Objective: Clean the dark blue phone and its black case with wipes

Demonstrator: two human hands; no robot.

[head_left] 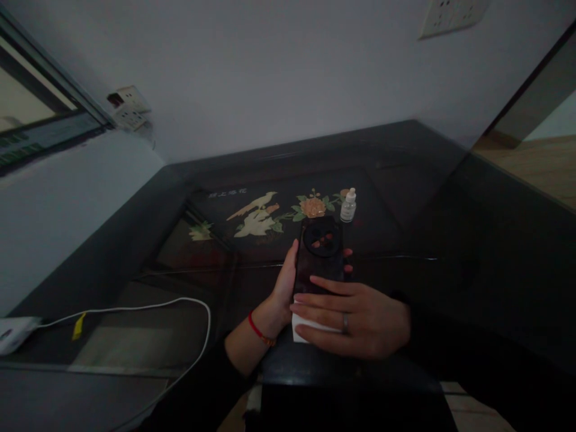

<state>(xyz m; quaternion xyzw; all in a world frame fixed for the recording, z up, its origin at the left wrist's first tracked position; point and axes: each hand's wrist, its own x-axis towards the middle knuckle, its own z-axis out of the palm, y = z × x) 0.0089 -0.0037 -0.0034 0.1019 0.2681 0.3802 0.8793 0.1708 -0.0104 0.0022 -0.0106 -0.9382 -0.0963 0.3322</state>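
Observation:
My left hand (284, 288) is wrapped round a dark phone (317, 264) from the left and beneath, its fingertips showing at the right edge. The phone's back faces up, with a large round camera ring at the far end. Across its near end lies a white sheet-like piece (299, 331), partly covered; whether it is paper or cloth I cannot tell. My right hand (355, 321), with a ring on one finger, rests over that piece, its fingers laid across the phone and its thumb hidden. Just beyond the phone stands a small clear bottle (348, 207) with a white cap.
The dark glossy table (396, 156) bears a bird-and-flower picture (256, 222). A white cable (148, 307) with a yellow tag (78, 326) runs from a white device (15, 333) at left. Wall sockets (130, 108) sit near the window (31, 90).

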